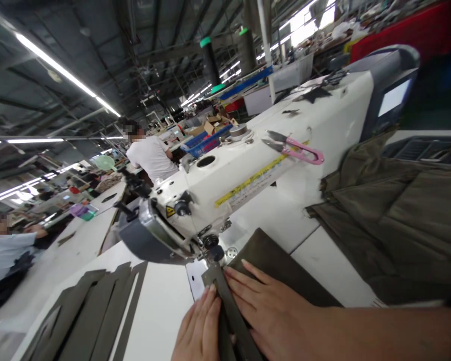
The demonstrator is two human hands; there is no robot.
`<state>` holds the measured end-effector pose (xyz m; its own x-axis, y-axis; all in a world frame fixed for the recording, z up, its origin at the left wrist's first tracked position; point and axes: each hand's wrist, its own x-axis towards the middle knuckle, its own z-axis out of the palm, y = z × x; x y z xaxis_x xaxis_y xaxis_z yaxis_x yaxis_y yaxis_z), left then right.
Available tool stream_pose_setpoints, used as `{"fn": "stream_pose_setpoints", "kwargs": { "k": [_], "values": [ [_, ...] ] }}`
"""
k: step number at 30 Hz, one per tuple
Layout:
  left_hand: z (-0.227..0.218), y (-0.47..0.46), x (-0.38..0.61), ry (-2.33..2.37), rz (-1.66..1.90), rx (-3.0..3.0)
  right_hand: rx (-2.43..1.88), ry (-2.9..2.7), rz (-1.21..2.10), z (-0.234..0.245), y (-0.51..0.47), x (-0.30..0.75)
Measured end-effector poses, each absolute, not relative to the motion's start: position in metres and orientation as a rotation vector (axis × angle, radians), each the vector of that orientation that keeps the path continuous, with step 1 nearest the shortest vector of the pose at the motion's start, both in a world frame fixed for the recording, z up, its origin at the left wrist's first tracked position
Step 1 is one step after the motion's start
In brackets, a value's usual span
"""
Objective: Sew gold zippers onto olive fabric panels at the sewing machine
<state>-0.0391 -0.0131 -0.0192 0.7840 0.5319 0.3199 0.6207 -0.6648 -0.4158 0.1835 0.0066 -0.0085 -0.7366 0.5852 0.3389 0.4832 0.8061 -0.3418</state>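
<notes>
Two bare hands, both flat on olive cloth at the front of the machine.

**Left hand** point(199, 326): palm down, fingers extended and together, grip open, resting against a narrow olive fabric strip point(229, 311).

**Right hand** point(266, 306): palm down, fingers fanned, grip open, pressing on the strip and on a broader olive fabric panel point(281, 265). The strip lies across the panel, matte and straight-edged, with its far end just beside the presser foot point(214, 253).

**Industrial sewing machine** point(225, 185): white enamel head with rounded, chipped-looking edges, a yellow label strip point(248, 183), dark knobs and a grey end cover. A control screen point(394, 95) stands at its far end.

**Thread snips** point(295, 150): steel blades, pink handle, lying on the machine head.

**Cut pieces** point(86, 311): long, angular olive fabric strips, laid side by side on the smooth white surface point(161, 311).

**Quilted olive garment** point(391, 220): puffy, stitched in panels, heaped on the right.

**Room**: a long factory hall with dark steel roof framing and fluorescent tube lights point(56, 65). A person in a white T-shirt point(150, 155) and a person in a pale blue shirt point(3, 255) sit at other stations. A blue plastic crate point(205, 143) and cardboard boxes point(214, 125) stand beyond.
</notes>
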Motion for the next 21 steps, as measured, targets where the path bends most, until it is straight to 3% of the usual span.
{"fn": "stream_pose_setpoints", "kwargs": {
  "k": [5, 21],
  "values": [
    [-0.023, -0.028, -0.028, -1.048, -0.296, -2.458, -0.825, -2.651, 0.454, 0.002, 0.001, 0.186],
    [-0.020, -0.021, -0.006, -1.193, -0.416, -2.433, -0.825, -2.662, 0.004, -0.024, 0.011, 0.187]
  ]
}}
